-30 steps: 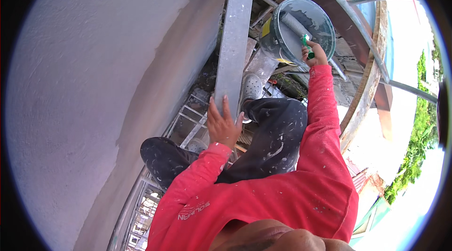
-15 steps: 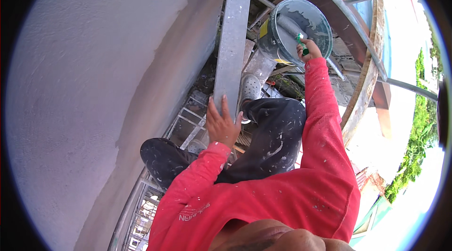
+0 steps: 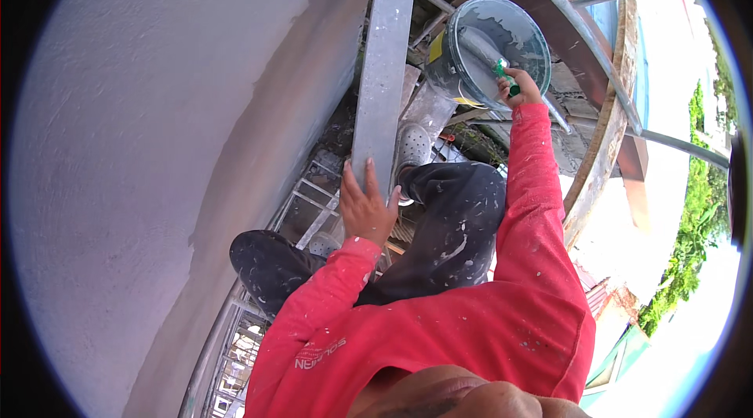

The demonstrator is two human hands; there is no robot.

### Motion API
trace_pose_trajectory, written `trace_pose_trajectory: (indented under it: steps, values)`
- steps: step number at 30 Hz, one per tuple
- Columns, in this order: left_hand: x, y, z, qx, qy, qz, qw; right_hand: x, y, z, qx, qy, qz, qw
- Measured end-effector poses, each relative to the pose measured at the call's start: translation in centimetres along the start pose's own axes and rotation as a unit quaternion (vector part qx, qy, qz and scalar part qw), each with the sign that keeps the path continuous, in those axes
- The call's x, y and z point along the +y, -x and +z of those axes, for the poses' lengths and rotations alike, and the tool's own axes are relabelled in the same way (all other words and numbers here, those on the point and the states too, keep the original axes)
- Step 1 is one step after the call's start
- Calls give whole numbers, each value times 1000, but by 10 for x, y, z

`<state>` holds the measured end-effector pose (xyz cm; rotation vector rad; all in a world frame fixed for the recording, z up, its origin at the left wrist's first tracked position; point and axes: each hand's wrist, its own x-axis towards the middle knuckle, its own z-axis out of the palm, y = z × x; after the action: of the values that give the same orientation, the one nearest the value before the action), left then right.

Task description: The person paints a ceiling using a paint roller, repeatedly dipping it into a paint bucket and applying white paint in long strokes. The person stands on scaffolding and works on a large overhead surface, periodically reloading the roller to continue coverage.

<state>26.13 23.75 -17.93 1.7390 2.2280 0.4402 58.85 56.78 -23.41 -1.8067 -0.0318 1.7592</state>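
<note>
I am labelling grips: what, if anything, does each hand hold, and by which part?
Right hand: the paint roller, by its green handle. Left hand: no hold visible; it lies spread on the grey plank.

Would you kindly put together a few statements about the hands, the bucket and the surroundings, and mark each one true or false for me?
1. The right hand grips the green handle of a paint roller. True.
2. The roller's grey cover is inside the bucket. True.
3. The left hand is holding the bucket's rim. False: it rests on the near end of a long grey board.
4. The bucket is to the left of the board in the picture. False: it is to the right.
5. The dark trousers have pale specks on them. True.
6. The person's sleeves are blue. False: they are red.
</note>
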Motion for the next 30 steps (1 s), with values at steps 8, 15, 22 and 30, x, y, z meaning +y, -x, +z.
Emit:
trace_pose_trajectory:
  steps: [8, 15, 22, 30]
  values:
    - [2, 0, -2, -16, -2, -5, 1000, -8, -14, 0, -2, 4, 44, 999]
    - [1, 1, 3, -3, 2, -2, 1000, 2, -10, 4, -1, 18, -63, 998]
    - [1, 0, 5, 8, 15, -8, 1000, 6, -1, 9, 33, 34, -46, 998]
    - [1, 1, 2, 3, -7, -3, 1000, 2, 5, 17, 50, 14, -15, 999]
